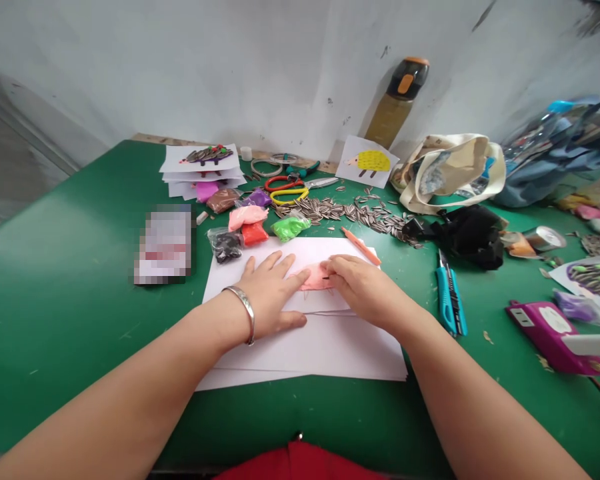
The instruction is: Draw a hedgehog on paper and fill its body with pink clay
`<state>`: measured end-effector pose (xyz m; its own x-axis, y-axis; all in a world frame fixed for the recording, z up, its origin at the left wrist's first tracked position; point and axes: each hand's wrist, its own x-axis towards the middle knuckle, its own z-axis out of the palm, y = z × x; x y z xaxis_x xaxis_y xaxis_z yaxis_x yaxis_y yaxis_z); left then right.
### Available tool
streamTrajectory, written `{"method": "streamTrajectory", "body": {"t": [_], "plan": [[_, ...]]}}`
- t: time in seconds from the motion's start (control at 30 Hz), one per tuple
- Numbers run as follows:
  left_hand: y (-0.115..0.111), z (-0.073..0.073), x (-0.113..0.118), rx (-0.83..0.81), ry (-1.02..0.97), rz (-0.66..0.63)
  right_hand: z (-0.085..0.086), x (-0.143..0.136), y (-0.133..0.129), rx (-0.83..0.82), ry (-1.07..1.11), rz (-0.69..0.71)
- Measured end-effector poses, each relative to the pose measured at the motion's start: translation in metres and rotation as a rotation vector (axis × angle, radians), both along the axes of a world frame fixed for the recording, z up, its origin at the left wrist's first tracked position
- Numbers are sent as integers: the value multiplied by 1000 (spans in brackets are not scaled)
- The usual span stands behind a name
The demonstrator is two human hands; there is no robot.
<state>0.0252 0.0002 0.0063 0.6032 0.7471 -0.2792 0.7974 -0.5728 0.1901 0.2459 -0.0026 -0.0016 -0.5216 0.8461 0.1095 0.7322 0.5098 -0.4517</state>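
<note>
A pink patch of soft clay (316, 277) lies on white paper (300, 340), with thin drawn lines under its lower edge. My left hand (267, 293) rests flat on the sheet, fingers spread, its index fingertip at the left end of the clay. Over the right end, my right hand (355, 283) is closed in a pinch. From its fingertips a small dark tip pokes out over the clay; it looks like a sunflower seed, mostly hidden by the fingers. An orange pencil-like stick (361, 245) lies just behind that hand.
Bagged coloured clay (250, 223) and loose sunflower seeds (350, 212) lie behind the paper. Scissors (300, 187) sit farther back. To the right are a blue cutter (449, 297), a black bundle (473, 237) and a magenta device (555, 337). A bottle (400, 100) leans on the wall.
</note>
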Motion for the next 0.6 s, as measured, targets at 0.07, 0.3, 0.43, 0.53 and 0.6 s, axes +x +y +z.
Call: {"method": "streamTrajectory", "body": {"t": [0.07,0.3,0.43,0.53,0.6], "plan": [[0,0,0,3,-4,1,1,-1,0,-6,32,-32],[0,1,1,-23,16,13,-6,-2,5,24,3,-13],[0,5,1,-31,33,20,1,2,3,1,73,-58],[-1,8,2,-40,26,24,9,1,-3,-23,27,-63],[-1,9,3,-45,38,25,12,-1,-6,-59,-30,-21]]}}
